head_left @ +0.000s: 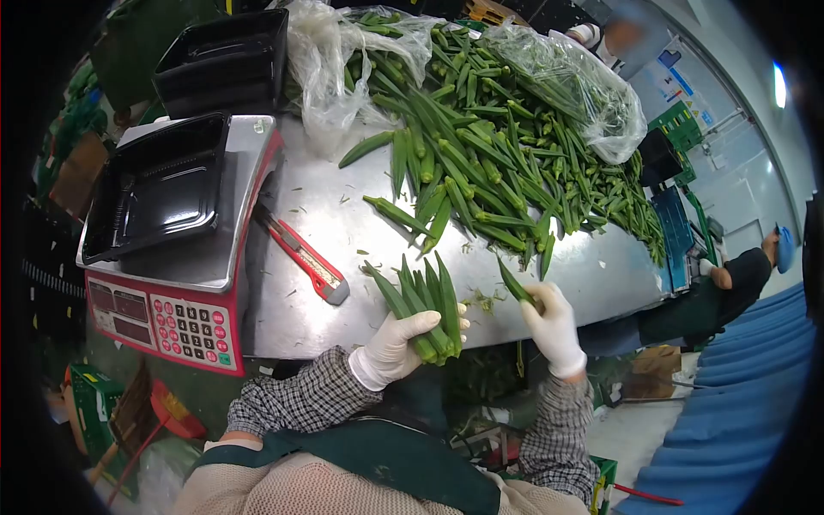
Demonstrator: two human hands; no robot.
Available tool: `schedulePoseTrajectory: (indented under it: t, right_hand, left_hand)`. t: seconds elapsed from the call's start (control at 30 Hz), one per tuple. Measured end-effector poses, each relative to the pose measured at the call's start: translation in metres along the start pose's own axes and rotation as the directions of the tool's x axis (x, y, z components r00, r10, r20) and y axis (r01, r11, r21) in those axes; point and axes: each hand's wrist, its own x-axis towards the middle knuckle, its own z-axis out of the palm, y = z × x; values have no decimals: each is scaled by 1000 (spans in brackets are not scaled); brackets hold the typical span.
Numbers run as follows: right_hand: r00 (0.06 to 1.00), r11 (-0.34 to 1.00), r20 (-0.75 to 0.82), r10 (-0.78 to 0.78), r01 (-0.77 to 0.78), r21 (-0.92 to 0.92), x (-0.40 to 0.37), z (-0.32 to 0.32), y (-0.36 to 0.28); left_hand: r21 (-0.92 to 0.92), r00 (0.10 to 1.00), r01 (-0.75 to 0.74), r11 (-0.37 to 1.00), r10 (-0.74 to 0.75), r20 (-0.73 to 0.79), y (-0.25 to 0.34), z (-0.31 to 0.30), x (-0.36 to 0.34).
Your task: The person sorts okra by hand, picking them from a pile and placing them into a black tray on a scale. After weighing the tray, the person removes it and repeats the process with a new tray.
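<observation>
White gloves cover both hands. My left hand (396,345) is wrapped round a bunch of okra pods (422,296), tips pointing up and away, above the table's near edge. To its right, my right hand (552,324) pinches a single okra pod (513,281) between thumb and fingers. Beyond both hands, a large heap of loose okra (506,163) covers the far part of the metal table (318,232). Two or three pods lie at the heap's near left edge, a short way from the bunch.
A black tray (159,193) sits on a red and white scale (163,322) at the left, with another black tray (225,64) behind. A red cutter (300,257) lies beside the scale. Clear plastic bags (322,77) flank the heap. Other people stand at the back and right.
</observation>
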Motion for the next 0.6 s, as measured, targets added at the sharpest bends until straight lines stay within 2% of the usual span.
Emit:
schedulePoseTrajectory:
  t: [0.1,0.13,0.23,0.27,0.37,0.43,0.53,0.6]
  right_hand:
    - [962,997,263,73,-65,-40,-40,-53,4]
    - [911,974,349,220,-225,-29,-50,-65,4]
    - [988,988,37,148,-145,-57,-50,-61,11]
    - [983,981,18,183,-181,-66,-42,-60,10]
    - [994,991,-82,-75,65,-117,2,-21,24]
    - [972,967,-149,-182,149,-205,40,8,31]
    - [977,903,-117,-179,115,-415,82,34,40]
    - [983,890,-89,-163,108,-444,84,32,41]
  left_hand:
    - [6,1000,20,1000,-20,0,1,2,-2]
    - [10,1000,28,1000,-28,1,1,2,-1]
    - [17,999,44,999,-44,16,-1,1,1]
    - [5,999,51,999,-51,16,-2,0,1]
    - [-13,998,59,998,-59,14,-3,-3,1]
    - [-24,998,55,998,-55,15,-4,-4,1]
    - [-6,999,33,999,-33,2,-3,-2,1]
    - [-10,999,44,999,-44,14,-4,-4,1]
